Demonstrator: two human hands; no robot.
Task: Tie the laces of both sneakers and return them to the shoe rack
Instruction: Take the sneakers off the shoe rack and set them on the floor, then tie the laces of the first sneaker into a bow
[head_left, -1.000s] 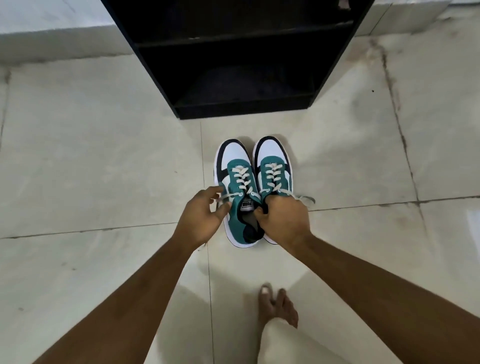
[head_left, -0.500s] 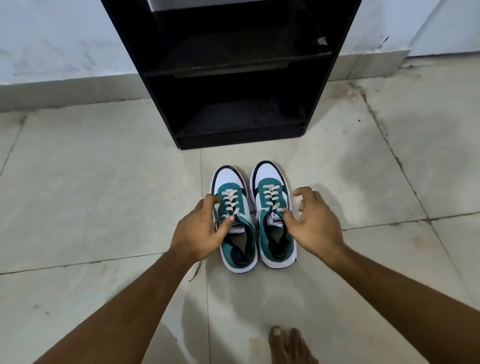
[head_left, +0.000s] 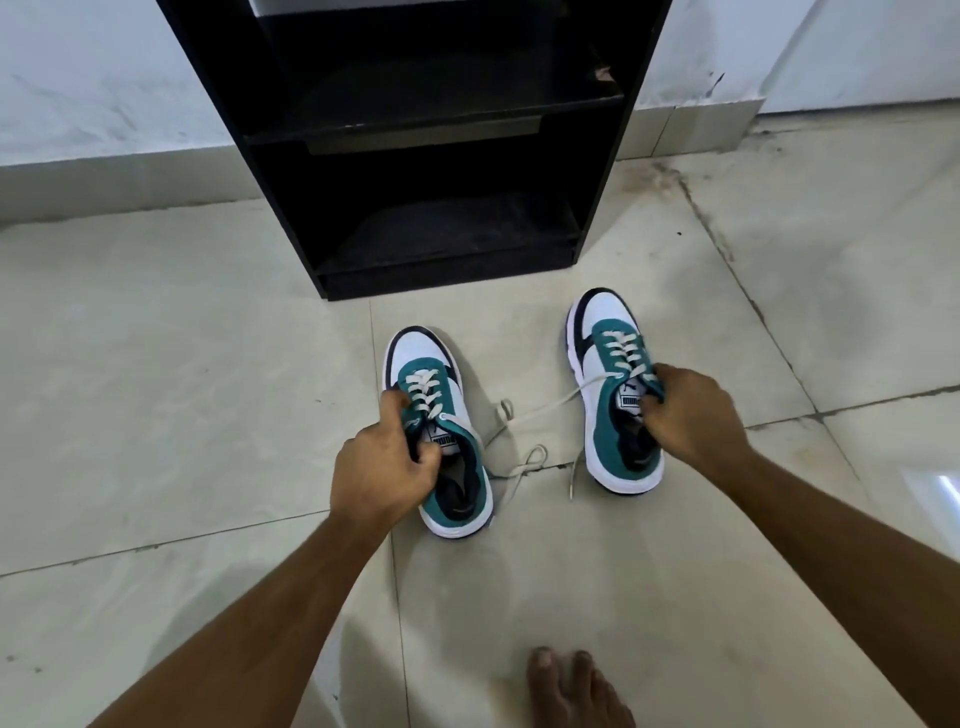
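Observation:
Two teal, white and black sneakers stand on the tiled floor in front of a black shoe rack. My left hand grips the left sneaker at its tongue and collar. My right hand grips the right sneaker the same way, farther right. Both toes point toward the rack. Loose white laces trail untied on the floor between the two shoes.
The rack's lower shelves look dark and bare. A white wall with a skirting strip runs behind it. My bare foot rests on the floor at the bottom. Tile joints cross the floor.
The sneakers stood side by side; now they are pulled apart, the right one moved well to the right. Both hands have closed on the shoes, and the laces now trail loose between them.

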